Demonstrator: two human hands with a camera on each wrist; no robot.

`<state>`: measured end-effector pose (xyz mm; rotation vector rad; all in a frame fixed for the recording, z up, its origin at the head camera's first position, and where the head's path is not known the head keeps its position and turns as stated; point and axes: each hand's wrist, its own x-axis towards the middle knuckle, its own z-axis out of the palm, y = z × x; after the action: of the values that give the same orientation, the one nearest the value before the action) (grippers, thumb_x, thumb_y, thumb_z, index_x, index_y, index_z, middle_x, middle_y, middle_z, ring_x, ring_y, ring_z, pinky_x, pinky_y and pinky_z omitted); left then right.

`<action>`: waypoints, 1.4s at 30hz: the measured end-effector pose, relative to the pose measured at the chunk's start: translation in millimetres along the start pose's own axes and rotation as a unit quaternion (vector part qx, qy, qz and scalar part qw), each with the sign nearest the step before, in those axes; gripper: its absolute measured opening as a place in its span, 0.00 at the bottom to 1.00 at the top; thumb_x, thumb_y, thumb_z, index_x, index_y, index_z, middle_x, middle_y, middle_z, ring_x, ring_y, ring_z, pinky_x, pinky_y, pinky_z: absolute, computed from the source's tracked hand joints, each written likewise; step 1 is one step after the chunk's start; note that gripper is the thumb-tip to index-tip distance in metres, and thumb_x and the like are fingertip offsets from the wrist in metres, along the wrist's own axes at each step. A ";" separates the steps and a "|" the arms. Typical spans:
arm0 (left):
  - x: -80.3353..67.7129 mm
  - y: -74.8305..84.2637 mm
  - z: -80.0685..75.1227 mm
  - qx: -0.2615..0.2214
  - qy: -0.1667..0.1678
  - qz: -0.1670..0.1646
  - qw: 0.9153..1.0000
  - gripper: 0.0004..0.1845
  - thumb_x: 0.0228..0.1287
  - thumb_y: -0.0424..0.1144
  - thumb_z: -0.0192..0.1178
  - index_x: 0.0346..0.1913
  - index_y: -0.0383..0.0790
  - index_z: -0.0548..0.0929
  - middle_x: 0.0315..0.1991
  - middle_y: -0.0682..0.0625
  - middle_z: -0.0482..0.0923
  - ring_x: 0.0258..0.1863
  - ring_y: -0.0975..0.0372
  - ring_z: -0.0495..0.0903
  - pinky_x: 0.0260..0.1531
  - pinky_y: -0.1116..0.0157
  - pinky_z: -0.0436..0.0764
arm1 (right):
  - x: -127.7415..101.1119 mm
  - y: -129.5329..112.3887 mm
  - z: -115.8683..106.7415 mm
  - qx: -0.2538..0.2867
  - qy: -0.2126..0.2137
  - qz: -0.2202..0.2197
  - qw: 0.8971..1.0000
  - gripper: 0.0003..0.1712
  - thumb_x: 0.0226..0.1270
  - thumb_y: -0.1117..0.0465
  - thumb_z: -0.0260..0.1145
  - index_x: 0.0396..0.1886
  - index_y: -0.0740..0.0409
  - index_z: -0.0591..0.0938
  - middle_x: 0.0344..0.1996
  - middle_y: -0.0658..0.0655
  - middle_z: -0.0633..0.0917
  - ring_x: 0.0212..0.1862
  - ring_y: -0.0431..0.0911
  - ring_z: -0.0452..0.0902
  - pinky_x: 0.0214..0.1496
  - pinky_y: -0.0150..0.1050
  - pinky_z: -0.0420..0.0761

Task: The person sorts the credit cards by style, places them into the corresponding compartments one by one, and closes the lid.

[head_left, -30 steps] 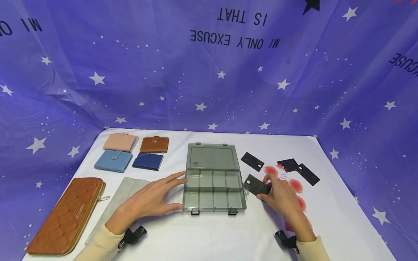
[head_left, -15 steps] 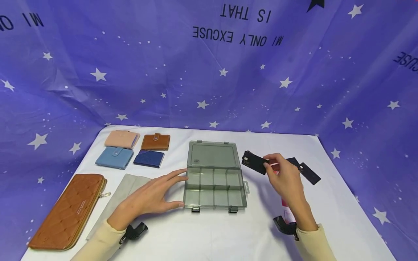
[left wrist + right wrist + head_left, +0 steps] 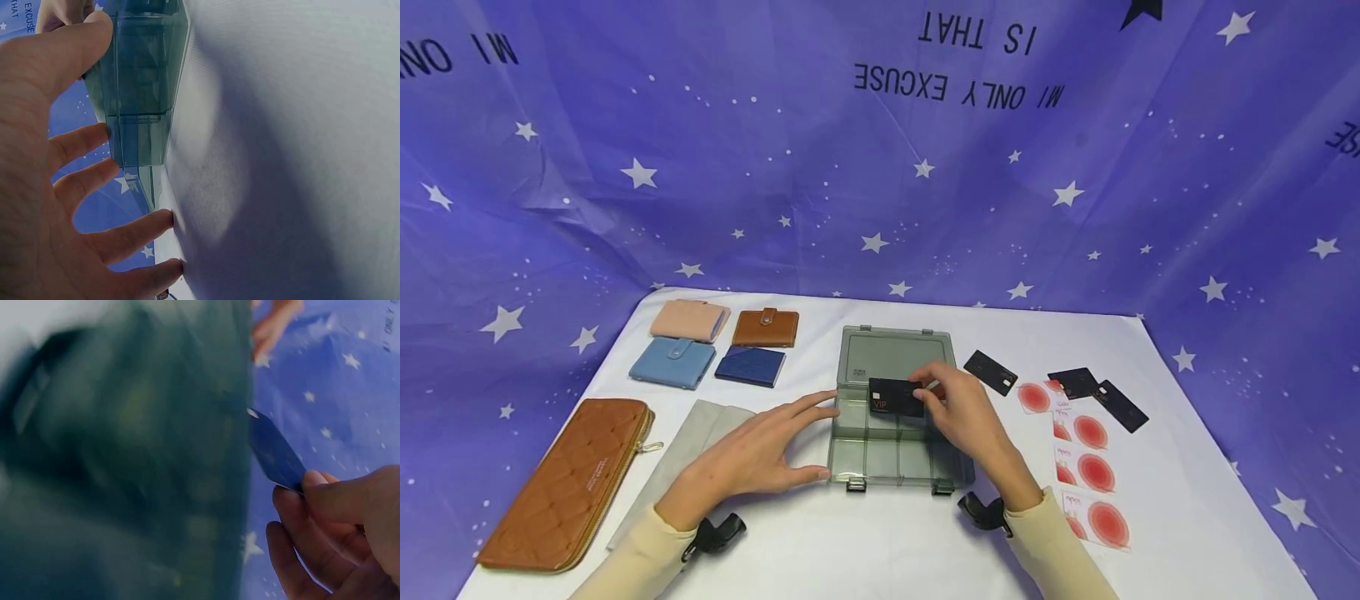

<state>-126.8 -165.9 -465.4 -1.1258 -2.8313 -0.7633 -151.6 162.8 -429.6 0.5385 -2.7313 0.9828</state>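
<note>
- R hand (image 3: 958, 408) pinches a black card (image 3: 896, 397) btwn thumb and fingers, holding it above the back row of compartments in the clear organiser box (image 3: 880, 467); card face shows "VIP" lettering. In the right wrist view the card (image 3: 275, 456) sticks out from the fingertips (image 3: 315, 484), box beneath is blurred.
- L hand (image 3: 748, 457) lies flat and relaxed on the tabletop (image 3: 865, 550), grasping nothing; thumb and index tips touch the box's left wall at approx. 9 o'clock of the box. Left wrist view confirms fingers (image 3: 87, 140) spread, straight, against the box wall (image 3: 140, 94).
- Box lid (image 3: 895, 354) is open, lying flat at 12 o'clock of the tray.
- At 3 o'clock of the box: three more black cards (image 3: 991, 372) and a column of white cards w/ red circles (image 3: 1093, 471).
- At 10 o'clock: four small wallets – pink (image 3: 688, 321), brown (image 3: 765, 328), light blue (image 3: 673, 362), navy (image 3: 750, 367).
- At 8–9 o'clock: long brown quilted zip wallet (image 3: 567, 487), and a grey pouch (image 3: 688, 450) just beside it, partly under the L forearm.
- Purple star-print cloth (image 3: 880, 167) behind.
</note>
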 end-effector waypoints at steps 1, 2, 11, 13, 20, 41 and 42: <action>0.0 0.1 0.8 0.000 -0.001 0.000 1.000 0.41 0.66 0.65 0.72 0.77 0.51 0.76 0.84 0.54 0.62 0.73 0.49 0.76 0.64 0.44 0.79 | -1.1 -0.5 4.5 -0.002 -0.007 -0.001 1.000 0.11 0.71 0.66 0.76 0.50 0.52 0.90 0.42 0.51 0.91 0.38 0.44 0.88 0.42 0.45 0.85; 0.1 0.4 1.3 -0.001 -0.002 0.000 1.000 0.41 0.66 0.65 0.72 0.77 0.51 0.75 0.84 0.54 0.62 0.73 0.49 0.76 0.64 0.44 0.79 | -2.3 -1.2 8.4 -0.004 -0.015 -0.003 1.000 0.11 0.71 0.66 0.76 0.50 0.52 0.90 0.42 0.51 0.90 0.38 0.43 0.88 0.42 0.44 0.85; 0.6 1.0 1.4 -0.005 -0.016 -0.019 1.000 0.42 0.65 0.64 0.73 0.78 0.54 0.74 0.85 0.59 0.59 0.75 0.51 0.74 0.67 0.45 0.77 | -6.1 -2.1 30.9 -0.039 -0.027 -0.036 0.998 0.12 0.68 0.67 0.77 0.49 0.55 0.89 0.41 0.53 0.86 0.37 0.44 0.85 0.41 0.42 0.84; 0.9 1.2 1.0 -0.007 -0.017 -0.020 1.000 0.42 0.65 0.64 0.73 0.78 0.55 0.74 0.85 0.59 0.59 0.75 0.51 0.74 0.67 0.45 0.77 | -7.0 -2.1 34.0 -0.039 -0.031 -0.037 0.998 0.13 0.69 0.67 0.77 0.51 0.55 0.89 0.42 0.54 0.85 0.38 0.44 0.86 0.41 0.42 0.84; 2.3 0.8 0.3 -0.009 -0.016 -0.014 1.000 0.43 0.65 0.64 0.73 0.79 0.54 0.73 0.85 0.56 0.60 0.75 0.52 0.74 0.67 0.45 0.77 | -8.2 -3.7 40.8 -0.037 -0.059 -0.032 0.997 0.13 0.75 0.64 0.72 0.56 0.55 0.89 0.43 0.54 0.84 0.34 0.43 0.78 0.38 0.39 0.80; 2.5 2.4 0.2 0.002 -0.015 -0.023 1.000 0.42 0.65 0.65 0.72 0.79 0.56 0.73 0.85 0.58 0.60 0.75 0.51 0.73 0.64 0.44 0.79 | -4.2 -7.6 2.3 -0.040 -0.091 0.002 0.995 0.19 0.78 0.54 0.71 0.62 0.57 0.88 0.57 0.57 0.89 0.50 0.50 0.91 0.53 0.52 0.87; 2.0 2.7 0.8 0.005 -0.013 -0.021 1.000 0.42 0.65 0.65 0.72 0.79 0.56 0.73 0.85 0.58 0.60 0.75 0.51 0.74 0.63 0.44 0.79 | -2.5 -4.9 -5.0 -0.041 -0.082 0.002 0.996 0.19 0.78 0.54 0.71 0.62 0.56 0.88 0.56 0.56 0.90 0.50 0.50 0.90 0.53 0.53 0.86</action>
<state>-126.4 -162.5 -464.6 -1.0861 -2.8866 -0.7416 -147.1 163.3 -423.7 0.6246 -2.9021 0.8596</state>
